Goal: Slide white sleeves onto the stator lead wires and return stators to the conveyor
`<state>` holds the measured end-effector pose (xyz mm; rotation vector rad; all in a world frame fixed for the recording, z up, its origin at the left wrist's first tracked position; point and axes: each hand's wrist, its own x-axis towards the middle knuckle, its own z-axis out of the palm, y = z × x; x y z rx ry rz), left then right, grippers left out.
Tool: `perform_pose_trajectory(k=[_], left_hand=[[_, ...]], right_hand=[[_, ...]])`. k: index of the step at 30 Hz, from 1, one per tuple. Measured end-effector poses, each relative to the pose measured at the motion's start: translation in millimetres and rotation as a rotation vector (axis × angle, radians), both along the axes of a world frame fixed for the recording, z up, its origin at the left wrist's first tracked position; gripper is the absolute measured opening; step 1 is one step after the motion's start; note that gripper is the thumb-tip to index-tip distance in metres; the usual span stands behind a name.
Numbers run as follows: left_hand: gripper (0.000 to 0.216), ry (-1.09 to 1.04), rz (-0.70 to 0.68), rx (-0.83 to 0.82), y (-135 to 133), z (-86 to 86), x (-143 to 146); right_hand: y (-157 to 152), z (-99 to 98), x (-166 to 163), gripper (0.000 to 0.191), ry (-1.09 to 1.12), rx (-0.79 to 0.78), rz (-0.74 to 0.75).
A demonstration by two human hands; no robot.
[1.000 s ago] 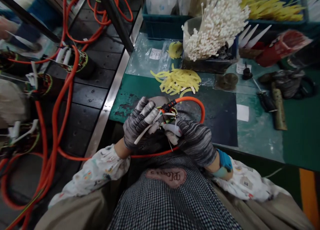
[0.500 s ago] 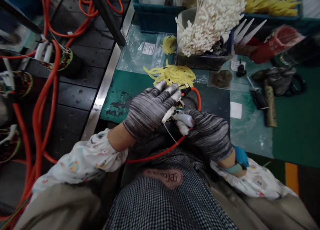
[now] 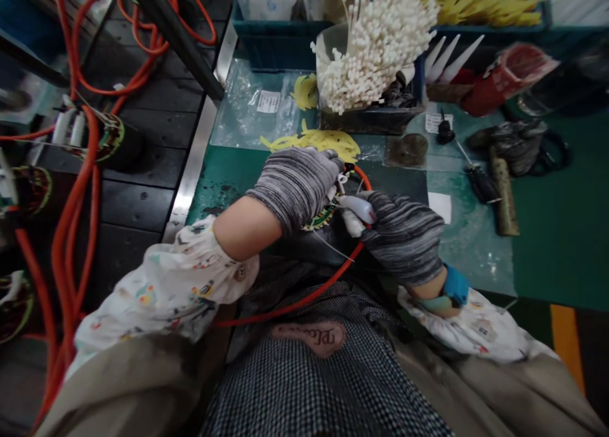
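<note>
A round motor stator [image 3: 322,220] with green and yellow edging lies in front of me, mostly covered by my left hand. My left hand [image 3: 304,180], in a striped grey glove, is closed over its upper side with bent fingers; what they grip is hidden. My right hand [image 3: 404,234], gloved alike, is closed at the stator's right side around pale, sleeve-like leads [image 3: 356,207]. A red cable [image 3: 328,283] loops past this hand and across my lap. One thin white tie end [image 3: 333,244] sticks out below the stator.
Yellow strips [image 3: 328,142] lie behind my left hand. Behind them stands a bin of white cable ties [image 3: 375,63]. A black-handled screwdriver [image 3: 481,182], a hammer [image 3: 505,196] and a red cup [image 3: 507,78] are at the right. More stators [image 3: 102,136] with red cables sit at the left.
My left hand has gone from flat, extended fingers to bent, closed ones, baring more of the stator's lower edge. My right hand keeps its hold. The whole view has shifted slightly.
</note>
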<state>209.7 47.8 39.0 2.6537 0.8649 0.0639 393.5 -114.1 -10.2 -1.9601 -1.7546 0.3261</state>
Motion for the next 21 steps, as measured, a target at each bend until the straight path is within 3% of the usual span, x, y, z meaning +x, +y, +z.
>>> perform_pose_trajectory(k=[4, 10, 13, 17, 19, 21], left_hand=[[0.028, 0.054, 0.017, 0.02, 5, -0.7, 6], [0.032, -0.024, -0.022, 0.1, 11, -23.4, 1], [0.04, -0.067, -0.032, 0.114, 6, -33.7, -5], [0.055, -0.109, 0.058, 0.195, -10, -50.7, -21], [0.06, -0.228, 0.093, 0.257, -18, -63.3, -30], [0.052, -0.331, 0.14, 0.316, -24, -75.2, -34]], right_hand=[[6, -0.7, -4, 0.029, 0.022, 0.04, 0.011], [-3, -0.3, 0, 0.033, -0.003, 0.051, 0.017], [-17, -3.7, 8, 0.033, 0.138, 0.129, -0.094], [-13, -10.2, 40, 0.031, 0.419, 0.225, -0.287], [9, -15.4, 68, 0.034, 0.455, 0.265, -0.322], [39, -23.9, 98, 0.038, 0.411, 0.312, -0.352]])
